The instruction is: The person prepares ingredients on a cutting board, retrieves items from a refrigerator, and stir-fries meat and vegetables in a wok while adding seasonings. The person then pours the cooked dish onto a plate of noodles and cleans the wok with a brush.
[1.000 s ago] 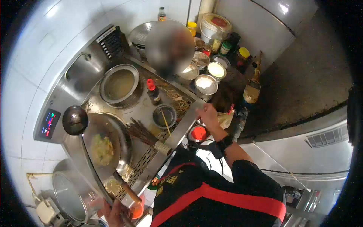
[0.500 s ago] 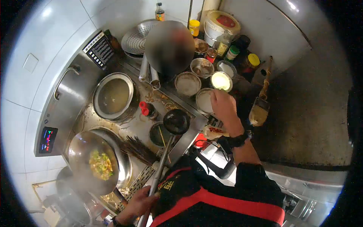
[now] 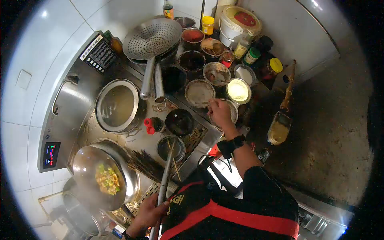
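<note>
My left hand (image 3: pixel 149 212) is closed around the long metal handle of a ladle (image 3: pixel 179 122). The ladle's dark bowl hangs over the counter, beside red-capped bottles (image 3: pixel 150 127) and above a small pot (image 3: pixel 164 150) with chopsticks across it. My right hand (image 3: pixel 221 114) has its fingertips pinched together over the seasoning bowls; what they hold, if anything, is hidden. Beneath it is a bowl of white seasoning (image 3: pixel 232 110), partly covered by the hand. Around it are a greyish seasoning bowl (image 3: pixel 200 93) and a bowl of pale yellow powder (image 3: pixel 238 91).
A steaming wok (image 3: pixel 86 172) with chopped green and yellow food (image 3: pixel 107 180) sits at lower left. Behind it stands a pot of cloudy liquid (image 3: pixel 118 106). A perforated strainer (image 3: pixel 152 38), a white bucket (image 3: pixel 236 30) and several jars line the back. A bamboo brush (image 3: pixel 149 164) lies near the wok.
My right hand has moved left, from above the white seasoning bowl toward the greyish one. The ladle's bowl has shifted slightly left, with my left hand still on its handle.
</note>
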{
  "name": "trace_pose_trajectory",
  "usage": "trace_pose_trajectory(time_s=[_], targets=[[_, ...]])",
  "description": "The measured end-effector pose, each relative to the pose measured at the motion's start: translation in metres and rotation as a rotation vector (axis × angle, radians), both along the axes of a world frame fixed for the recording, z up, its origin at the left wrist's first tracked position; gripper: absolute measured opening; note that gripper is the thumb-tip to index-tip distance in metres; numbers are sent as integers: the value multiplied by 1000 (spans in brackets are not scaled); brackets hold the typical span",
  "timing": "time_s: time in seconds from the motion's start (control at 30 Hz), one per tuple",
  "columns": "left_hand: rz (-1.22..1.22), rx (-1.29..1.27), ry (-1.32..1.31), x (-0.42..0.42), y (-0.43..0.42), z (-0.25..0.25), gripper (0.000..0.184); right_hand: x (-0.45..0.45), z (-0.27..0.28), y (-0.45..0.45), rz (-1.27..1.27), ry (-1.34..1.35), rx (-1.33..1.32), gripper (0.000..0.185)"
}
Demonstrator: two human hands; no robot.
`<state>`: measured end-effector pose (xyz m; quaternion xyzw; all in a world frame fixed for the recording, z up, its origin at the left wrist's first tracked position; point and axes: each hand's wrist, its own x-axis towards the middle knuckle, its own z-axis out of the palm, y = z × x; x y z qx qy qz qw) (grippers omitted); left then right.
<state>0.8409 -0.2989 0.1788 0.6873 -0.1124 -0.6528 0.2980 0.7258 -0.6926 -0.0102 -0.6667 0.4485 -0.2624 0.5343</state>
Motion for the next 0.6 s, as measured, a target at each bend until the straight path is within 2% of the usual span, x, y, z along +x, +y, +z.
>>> trace_pose_trajectory(time_s=[0.07,0.13,0.17,0.23,0.37,0.47,0.53,0.57,0.6], targets=[[20,26,29,1,-4,7,17,-11,-9,-5,-55,-65,55,24],[66,-44,-2,1,-12,14,24,-19,14,-3,-317,-164,263,29],[63,-48,-1,2,-18,18,24,-25,9,-10,-320,-164,259,29],[97,-20,63,4,-29,27,26,-42,-13,-23,-301,-45,1,24],[30,-71,30,9,-56,32,27,-48,77,6,-358,-186,66,23],[-91,-50,34,11,-80,32,26,-58,97,6,-384,-173,-63,21],[-36,-123,161,8,-92,27,23,-79,89,-19,-503,243,-422,21],[-52,-128,168,5,-96,27,23,-90,77,-31,-519,251,-428,21],[10,-104,230,2,-101,28,22,-100,56,-45,-463,324,-599,20]])
